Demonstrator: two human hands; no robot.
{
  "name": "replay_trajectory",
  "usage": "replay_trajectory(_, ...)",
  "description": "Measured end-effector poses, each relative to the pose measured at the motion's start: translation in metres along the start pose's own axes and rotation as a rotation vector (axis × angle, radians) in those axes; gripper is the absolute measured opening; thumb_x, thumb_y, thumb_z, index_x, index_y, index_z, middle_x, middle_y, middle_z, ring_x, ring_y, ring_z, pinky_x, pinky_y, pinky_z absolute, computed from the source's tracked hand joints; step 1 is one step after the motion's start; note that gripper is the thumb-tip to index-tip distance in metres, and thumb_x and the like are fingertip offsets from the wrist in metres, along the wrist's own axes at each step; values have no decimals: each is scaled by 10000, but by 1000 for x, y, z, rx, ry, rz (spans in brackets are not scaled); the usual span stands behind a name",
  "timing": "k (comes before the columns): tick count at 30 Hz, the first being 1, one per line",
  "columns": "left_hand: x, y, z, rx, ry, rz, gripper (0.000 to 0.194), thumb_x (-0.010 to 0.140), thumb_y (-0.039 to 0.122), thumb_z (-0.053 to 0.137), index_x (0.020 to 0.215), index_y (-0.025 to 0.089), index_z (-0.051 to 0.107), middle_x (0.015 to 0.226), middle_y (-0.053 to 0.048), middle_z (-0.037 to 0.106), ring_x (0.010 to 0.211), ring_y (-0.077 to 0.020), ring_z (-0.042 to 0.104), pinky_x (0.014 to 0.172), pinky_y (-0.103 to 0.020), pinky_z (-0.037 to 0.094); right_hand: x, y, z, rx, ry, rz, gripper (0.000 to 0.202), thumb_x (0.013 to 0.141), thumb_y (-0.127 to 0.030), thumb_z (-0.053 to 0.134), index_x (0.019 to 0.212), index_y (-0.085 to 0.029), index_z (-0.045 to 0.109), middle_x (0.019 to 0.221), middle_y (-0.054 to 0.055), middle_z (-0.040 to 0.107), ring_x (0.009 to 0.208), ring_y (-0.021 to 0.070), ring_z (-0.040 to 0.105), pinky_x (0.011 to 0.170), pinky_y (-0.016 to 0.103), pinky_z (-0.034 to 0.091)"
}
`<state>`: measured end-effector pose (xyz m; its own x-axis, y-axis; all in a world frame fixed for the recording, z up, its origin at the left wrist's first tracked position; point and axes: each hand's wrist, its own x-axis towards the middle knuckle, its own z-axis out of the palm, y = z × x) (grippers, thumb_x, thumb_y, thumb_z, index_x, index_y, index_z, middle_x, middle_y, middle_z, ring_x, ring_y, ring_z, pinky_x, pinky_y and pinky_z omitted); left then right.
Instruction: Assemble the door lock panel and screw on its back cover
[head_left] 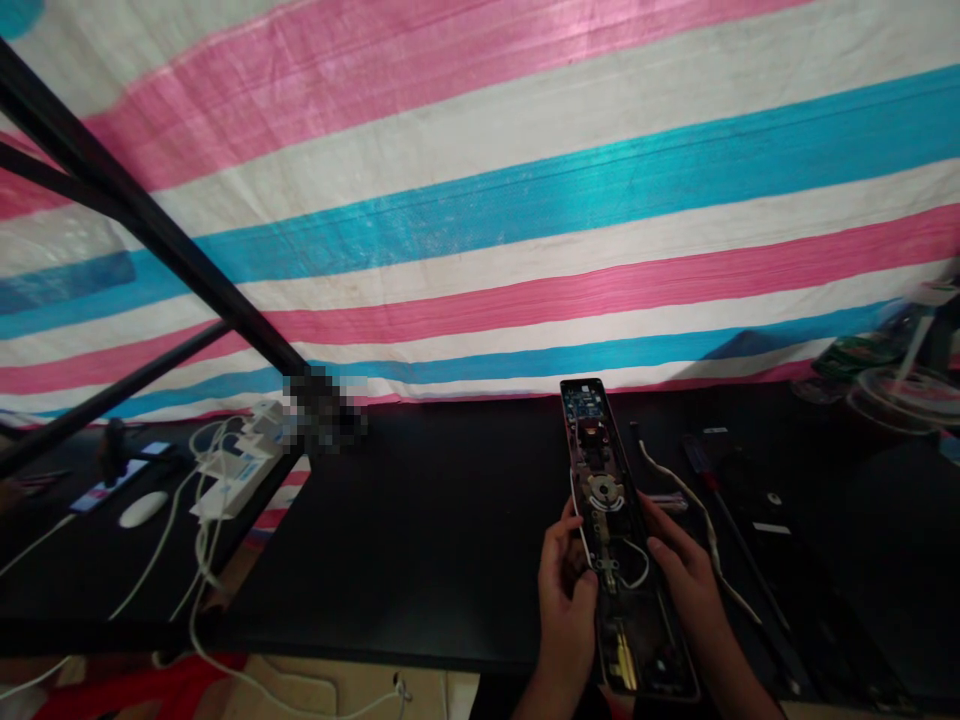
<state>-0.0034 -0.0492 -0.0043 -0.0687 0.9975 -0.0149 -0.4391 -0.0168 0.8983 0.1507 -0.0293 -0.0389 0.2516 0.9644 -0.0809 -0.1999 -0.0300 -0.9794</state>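
Observation:
A long, narrow smart door lock panel [604,530] has its inner side facing up, its near end just beyond the table's front edge. It shows a blue circuit board at the far end, a round metal disc in the middle, a looped white wire and a brass-coloured part near me. My left hand [566,590] grips its left edge, thumb on the rim. On the opposite edge my right hand [686,570] is closed, thumb along the rim; its other fingers are partly hidden. A white cable [701,510] lies just right of the panel.
Right of the cable lie a long-shafted screwdriver [724,505] and a dark flat panel [795,560]. Clear plastic tubs [892,400] stand at the far right. On the left are a power strip [236,485], a white mouse [144,509] and a phone [120,477]. Striped sheeting [480,220] hangs behind.

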Motion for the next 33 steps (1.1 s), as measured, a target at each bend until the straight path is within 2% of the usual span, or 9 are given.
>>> replay_trajectory(6,2,0,1,47,42,5,483,753,179,604,1235,216,609,1404,-118,630,1282,-292,608,1063,-410,493,0,-1,1,-56,11,-35,545,801,-457,729,1304,-250,704,1388,95,653,1336,346,578,1185,563,358)
replay_trajectory(9,2,0,2,45,51,-20,501,754,172,587,1253,212,595,1391,-121,637,1254,-289,623,1037,-412,506,-1,1,2,-62,12,-37,556,812,-439,710,1333,-247,681,1396,91,647,1337,338,579,1180,557,367)
replay_trajectory(13,3,0,2,67,63,-24,461,793,208,614,1254,207,597,1367,-130,653,1219,-288,644,1017,-410,517,0,5,2,-48,2,-26,537,833,-386,679,1349,-238,670,1417,87,634,1372,316,547,1200,529,345)
replay_trajectory(16,5,-2,2,101,101,-12,376,864,301,639,1227,207,607,1372,-135,653,1291,-286,607,1087,-414,474,1,7,2,-14,2,-10,517,837,-355,651,1341,-244,678,1435,80,624,1388,312,530,1211,524,327)
replay_trajectory(19,7,-5,2,143,118,-10,359,913,398,638,1213,204,609,1381,-146,650,1321,-281,589,1126,-418,445,0,6,3,9,5,1,518,833,-326,623,1342,-250,677,1425,81,637,1376,309,542,1191,516,365)
replay_trajectory(22,7,-8,2,169,112,-12,378,918,443,641,1210,204,612,1363,-145,664,1283,-273,619,1103,-408,470,-2,4,6,26,-1,1,534,827,-298,599,1355,-250,663,1410,87,650,1333,299,582,1137,484,442)
replay_trajectory(27,7,-9,1,215,127,3,390,913,456,649,1205,198,633,1317,-142,688,1236,-271,649,1082,-400,488,-2,3,9,17,-5,-24,532,819,-279,591,1346,-242,657,1385,91,664,1284,282,619,1118,453,467)
replay_trajectory(33,8,-7,1,237,130,11,379,902,446,669,1177,186,652,1282,-146,704,1205,-274,666,1045,-390,512,-2,3,7,-30,-4,-16,522,857,-326,582,1369,-232,620,1371,99,668,1239,276,642,1059,432,509)
